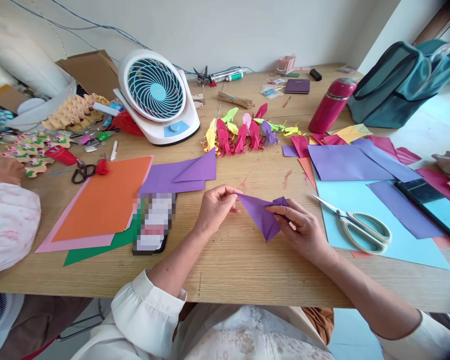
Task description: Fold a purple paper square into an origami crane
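A folded purple paper (261,216) is stretched between my two hands above the table. Thumb and forefinger of my left hand (218,207) pinch its thin left corner. My right hand (302,230) grips the thicker folded part at its right end. One point of the paper hangs downward between the hands. Behind it, folded paper figures (242,135) in pink, yellow, green and purple lie in a group. Purple sheets (180,172) rest beyond my left hand, one with a corner turned over. Scissors (363,232) with pale handles lie to the right on light blue paper (333,200).
On the wooden table (243,280) are a fan (157,95), a phone (155,222), orange paper (105,200), a red bottle (332,105), a dark device (431,210) and a teal bag (401,85). Another person's arm (9,220) rests at the left edge.
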The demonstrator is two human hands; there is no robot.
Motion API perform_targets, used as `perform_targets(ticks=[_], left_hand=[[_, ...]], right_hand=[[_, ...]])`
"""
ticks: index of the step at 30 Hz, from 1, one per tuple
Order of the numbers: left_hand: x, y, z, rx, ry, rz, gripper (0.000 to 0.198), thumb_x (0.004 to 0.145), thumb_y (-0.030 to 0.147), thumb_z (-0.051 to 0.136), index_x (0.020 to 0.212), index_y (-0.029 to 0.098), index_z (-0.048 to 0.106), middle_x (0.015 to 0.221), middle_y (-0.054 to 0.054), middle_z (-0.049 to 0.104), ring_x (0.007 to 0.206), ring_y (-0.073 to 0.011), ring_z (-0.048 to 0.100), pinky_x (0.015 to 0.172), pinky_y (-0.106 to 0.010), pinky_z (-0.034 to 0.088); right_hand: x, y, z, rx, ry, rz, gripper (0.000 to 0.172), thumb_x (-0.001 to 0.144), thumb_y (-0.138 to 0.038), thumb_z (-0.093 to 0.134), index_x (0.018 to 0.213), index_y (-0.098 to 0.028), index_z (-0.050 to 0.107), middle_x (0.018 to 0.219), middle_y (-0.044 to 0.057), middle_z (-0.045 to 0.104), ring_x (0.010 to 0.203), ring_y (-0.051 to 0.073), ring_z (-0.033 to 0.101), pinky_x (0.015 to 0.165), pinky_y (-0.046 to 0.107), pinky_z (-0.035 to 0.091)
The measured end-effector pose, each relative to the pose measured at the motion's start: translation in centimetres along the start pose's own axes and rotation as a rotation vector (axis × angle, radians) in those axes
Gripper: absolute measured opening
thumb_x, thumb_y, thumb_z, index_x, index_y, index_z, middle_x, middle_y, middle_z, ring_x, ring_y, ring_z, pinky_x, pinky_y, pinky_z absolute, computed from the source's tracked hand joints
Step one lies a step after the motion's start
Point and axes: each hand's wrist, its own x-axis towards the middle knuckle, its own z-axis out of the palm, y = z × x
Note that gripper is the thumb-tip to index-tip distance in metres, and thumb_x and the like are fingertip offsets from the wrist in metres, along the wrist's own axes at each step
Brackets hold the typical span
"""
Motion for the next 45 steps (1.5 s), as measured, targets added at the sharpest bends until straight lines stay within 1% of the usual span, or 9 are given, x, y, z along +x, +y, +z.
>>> perform_targets(ticks=[3, 6, 10, 14, 22, 29, 35, 42, 45], left_hand=[[-0.1, 0.5, 0.2, -0.080, 0.008, -0.068, 0.013, 0.072, 0.021, 0.063, 0.077, 0.014, 0.073, 0.060, 0.003, 0.055, 0.051, -0.0059, 0.047, 0.048, -0.021, 0.059], [-0.1, 0.6, 0.1, -0.151, -0.048, -0.077, 0.014, 0.074, 0.021, 0.062, 0.081, 0.014, 0.072, 0.067, 0.002, 0.057, 0.053, -0.0054, 0.047, 0.048, -0.020, 0.058], [-0.2, 0.7, -0.1, -0.111, -0.154, 0.055, 0.017, 0.081, 0.021, 0.061, 0.094, 0.016, 0.071, 0.071, 0.002, 0.058, 0.059, -0.0076, 0.054, 0.050, -0.019, 0.057], [-0.2, 1.0, -0.3, 0.010, -0.217, 0.222, 0.018, 0.084, 0.021, 0.066, 0.102, 0.018, 0.070, 0.076, 0.001, 0.060, 0.061, -0.0078, 0.058, 0.052, -0.017, 0.056], [0.4, 1.3, -1.5, 0.146, -0.282, 0.379, 0.011, 0.087, 0.029, 0.072, 0.090, 0.019, 0.071, 0.088, -0.003, 0.066, 0.070, -0.0106, 0.062, 0.060, -0.021, 0.056], [0.8, 2.0, -2.5, 0.373, -0.325, 0.574, 0.007, 0.091, 0.024, 0.068, 0.087, 0.019, 0.071, 0.089, -0.006, 0.072, 0.084, -0.0153, 0.069, 0.074, -0.025, 0.056], [0.6, 2.0, -2.5, 0.409, -0.281, 0.583, 0.002, 0.088, 0.017, 0.070, 0.086, 0.017, 0.072, 0.083, -0.003, 0.073, 0.078, -0.0126, 0.068, 0.070, -0.022, 0.053], [0.1, 2.3, -1.9, 0.431, -0.182, 0.567, 0.006, 0.084, 0.014, 0.074, 0.089, 0.017, 0.073, 0.084, -0.001, 0.076, 0.075, -0.0105, 0.067, 0.069, -0.020, 0.051], [-0.1, 2.5, -1.8, 0.444, -0.204, 0.573, 0.008, 0.086, 0.014, 0.072, 0.093, 0.018, 0.074, 0.088, -0.002, 0.077, 0.077, -0.0109, 0.068, 0.073, -0.021, 0.052]], right_hand=[[0.1, -0.2, -0.1, 0.009, -0.001, 0.031, 0.029, 0.098, -0.022, 0.049, 0.115, -0.025, 0.072, 0.092, 0.007, 0.062, 0.073, 0.017, 0.057, 0.063, 0.031, 0.049], [0.3, -0.2, -0.2, 0.104, -0.005, 0.146, 0.027, 0.097, -0.029, 0.052, 0.111, -0.024, 0.074, 0.090, 0.006, 0.064, 0.072, 0.017, 0.058, 0.061, 0.030, 0.048], [0.7, 0.2, -0.4, 0.340, -0.023, 0.325, 0.029, 0.093, -0.040, 0.058, 0.107, -0.022, 0.076, 0.097, 0.006, 0.071, 0.077, 0.017, 0.061, 0.063, 0.029, 0.049], [0.8, 0.3, -0.6, 0.435, -0.040, 0.388, 0.031, 0.090, -0.044, 0.061, 0.106, -0.022, 0.077, 0.097, 0.005, 0.072, 0.074, 0.016, 0.059, 0.063, 0.027, 0.048], [0.8, -0.1, -0.7, 0.429, -0.065, 0.378, 0.030, 0.092, -0.044, 0.059, 0.105, -0.022, 0.076, 0.090, 0.004, 0.066, 0.069, 0.015, 0.053, 0.057, 0.026, 0.043], [0.6, 0.2, -0.6, 0.346, -0.115, 0.288, 0.025, 0.097, -0.033, 0.053, 0.107, -0.023, 0.074, 0.086, 0.003, 0.060, 0.070, 0.014, 0.052, 0.060, 0.027, 0.041], [0.5, 0.5, -0.4, 0.260, -0.135, 0.210, 0.021, 0.097, -0.027, 0.052, 0.105, -0.024, 0.072, 0.096, 0.005, 0.064, 0.084, 0.018, 0.059, 0.073, 0.030, 0.044], [0.4, 0.5, -0.3, 0.241, -0.117, 0.197, 0.018, 0.097, -0.025, 0.053, 0.105, -0.025, 0.070, 0.097, 0.003, 0.065, 0.086, 0.018, 0.059, 0.076, 0.030, 0.045], [0.3, 0.8, 0.0, 0.263, -0.082, 0.230, 0.015, 0.095, -0.024, 0.055, 0.102, -0.025, 0.068, 0.100, 0.004, 0.067, 0.090, 0.019, 0.060, 0.077, 0.030, 0.045]])
